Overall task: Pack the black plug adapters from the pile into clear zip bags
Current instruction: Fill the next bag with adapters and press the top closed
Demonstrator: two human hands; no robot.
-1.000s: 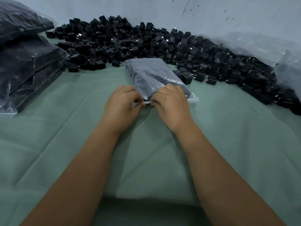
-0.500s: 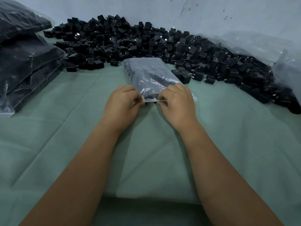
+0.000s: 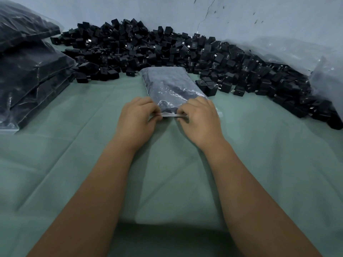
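Both hands, left hand point(image 3: 136, 119) & right hand point(image 3: 201, 118), palms down, fingers pinching zip edge of filled clear plastic zip bag point(image 3: 171, 88) w/ black adapters.

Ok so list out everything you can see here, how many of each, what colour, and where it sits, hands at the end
filled zip bag: one, clear with dark contents, centre of the cloth, its near edge pinched at both ends
loose plug adapters: too many to count, black, a long pile along the wall from left of centre to the far right
packed bags: a stack, count unclear, clear over black contents, far left
empty plastic bags: count unclear, clear, far right against the wall
cloth: one, pale green, creased, covering the work surface
wall: pale grey, cracked, behind the pile
left hand: grip pinching the bag's near edge
right hand: grip pinching the same edge
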